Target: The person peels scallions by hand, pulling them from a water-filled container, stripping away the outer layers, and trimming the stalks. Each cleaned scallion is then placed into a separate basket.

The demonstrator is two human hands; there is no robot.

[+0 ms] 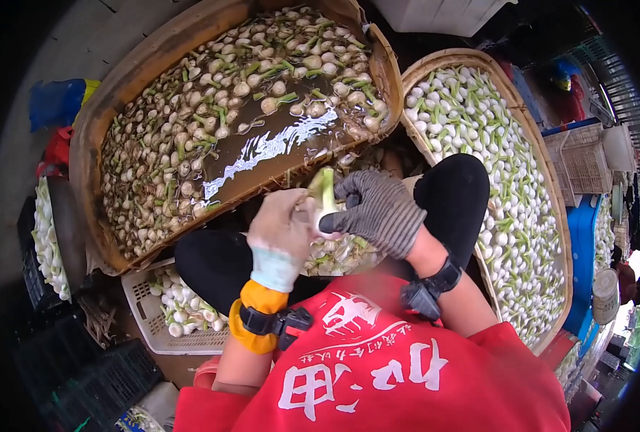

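A fresh garlic bulb (326, 198) with a short green stalk is held between my two hands above my lap, stalk pointing up. My left hand (282, 225), in a pale, dirt-stained glove, is closed against the bulb's left side; its fingertips are blurred. From the right, my right hand (382, 212), in a grey striped glove, grips the bulb with the thumb across its lower part. Beneath the hands lies a heap of pale skins and trimmings (341, 253), partly covered by my arms.
A big brown tub (89, 155) of murky water holds many unpeeled bulbs ahead on the left. At right stands a long tub (546, 183) full of white bulbs with green stalks. By my left knee is a white plastic basket (190, 342) with cleaned bulbs. Dark crates (107, 378) stand lower left.
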